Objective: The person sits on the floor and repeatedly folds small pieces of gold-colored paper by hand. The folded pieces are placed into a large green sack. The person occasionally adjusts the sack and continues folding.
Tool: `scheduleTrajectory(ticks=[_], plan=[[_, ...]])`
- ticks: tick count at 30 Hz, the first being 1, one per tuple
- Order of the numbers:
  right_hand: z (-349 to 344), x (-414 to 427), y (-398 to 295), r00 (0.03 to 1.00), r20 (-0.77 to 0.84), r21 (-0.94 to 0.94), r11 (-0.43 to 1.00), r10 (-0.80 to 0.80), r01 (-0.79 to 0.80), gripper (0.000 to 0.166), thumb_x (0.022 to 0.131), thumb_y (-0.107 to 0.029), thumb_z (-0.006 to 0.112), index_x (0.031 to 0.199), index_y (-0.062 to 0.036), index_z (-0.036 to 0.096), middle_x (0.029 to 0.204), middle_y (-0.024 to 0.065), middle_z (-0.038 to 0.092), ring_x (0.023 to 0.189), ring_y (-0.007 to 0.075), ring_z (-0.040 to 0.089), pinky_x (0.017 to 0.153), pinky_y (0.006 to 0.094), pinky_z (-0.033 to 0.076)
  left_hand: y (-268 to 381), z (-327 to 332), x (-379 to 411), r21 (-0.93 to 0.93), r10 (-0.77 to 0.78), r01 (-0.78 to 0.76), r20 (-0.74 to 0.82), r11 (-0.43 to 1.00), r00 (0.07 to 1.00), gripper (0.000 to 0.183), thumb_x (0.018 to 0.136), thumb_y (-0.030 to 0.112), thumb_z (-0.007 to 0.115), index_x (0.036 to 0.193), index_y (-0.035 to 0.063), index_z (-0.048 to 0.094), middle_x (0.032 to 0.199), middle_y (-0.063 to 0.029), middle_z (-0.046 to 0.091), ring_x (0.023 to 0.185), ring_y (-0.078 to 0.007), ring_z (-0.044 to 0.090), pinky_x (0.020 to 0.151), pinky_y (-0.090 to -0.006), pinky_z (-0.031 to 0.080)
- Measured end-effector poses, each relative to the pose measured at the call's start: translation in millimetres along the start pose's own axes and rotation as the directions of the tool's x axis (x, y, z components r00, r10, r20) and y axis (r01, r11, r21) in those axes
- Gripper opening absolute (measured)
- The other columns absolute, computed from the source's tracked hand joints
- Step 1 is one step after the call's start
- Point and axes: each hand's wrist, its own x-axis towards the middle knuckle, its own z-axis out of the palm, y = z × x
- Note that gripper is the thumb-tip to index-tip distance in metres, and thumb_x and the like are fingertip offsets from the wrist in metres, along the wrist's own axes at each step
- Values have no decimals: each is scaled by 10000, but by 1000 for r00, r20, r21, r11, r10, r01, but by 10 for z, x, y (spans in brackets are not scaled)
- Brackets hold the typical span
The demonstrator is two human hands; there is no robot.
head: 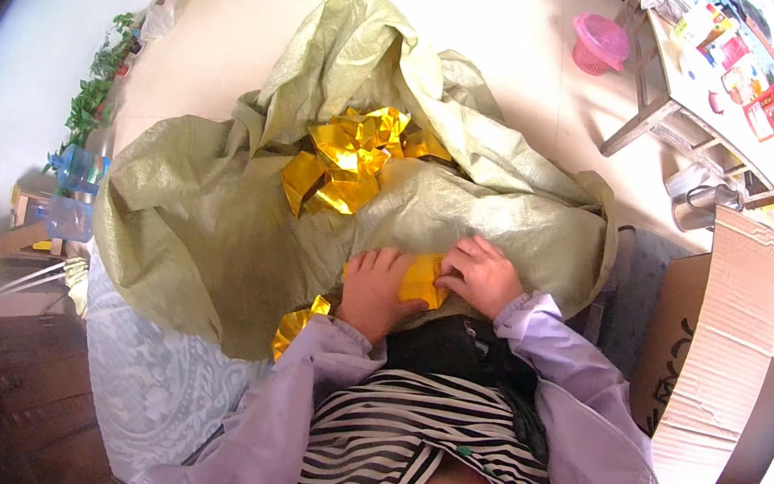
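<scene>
A flat yellow-gold piece of foil paper [423,278] lies on the sacking over my lap, between my two hands. My left hand [375,290] rests over its left part with the fingers spread, the thumb near its lower edge. At its right edge, my right hand [479,276] pinches the paper between thumb and bent fingers. Farther out, a heap of folded shiny gold foil pieces [350,164] sits in a hollow of the pale green woven sack [221,231]. Another gold foil piece [294,322] lies beside my left forearm.
An open cardboard box [727,326] stands close on my right. Beyond it are a wooden table [653,117] with many items and a pink basket [599,44]. Blue water bottles [81,171] and leafy plants [89,111] stand along the left wall. Patterned cloth [159,388] lies at the lower left.
</scene>
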Motion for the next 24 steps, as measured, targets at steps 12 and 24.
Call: scheduleTrajectory(ticks=[12, 24], plan=[[-19, 6, -15, 999, -4, -56, 998, 33, -33, 382, 684, -308, 793, 959, -127, 601, 959, 48, 561, 976, 269, 565, 835, 385, 482, 21, 26, -9, 24, 39, -39, -14, 999, 999, 626, 617, 339, 821, 1161, 124, 597, 1117, -61, 570, 1063, -287, 542, 894, -431, 407], [-92, 25, -60, 997, -53, -39, 998, -54, 52, 307, 684, -209, 776, 899, -123, 575, 896, 38, 547, 922, 255, 560, 822, 367, 465, 105, -41, 18, -46, 89, -92, -55, 995, 994, 482, 645, 216, 798, 1080, 121, 611, 1042, -58, 566, 1015, -288, 536, 865, -412, 400]])
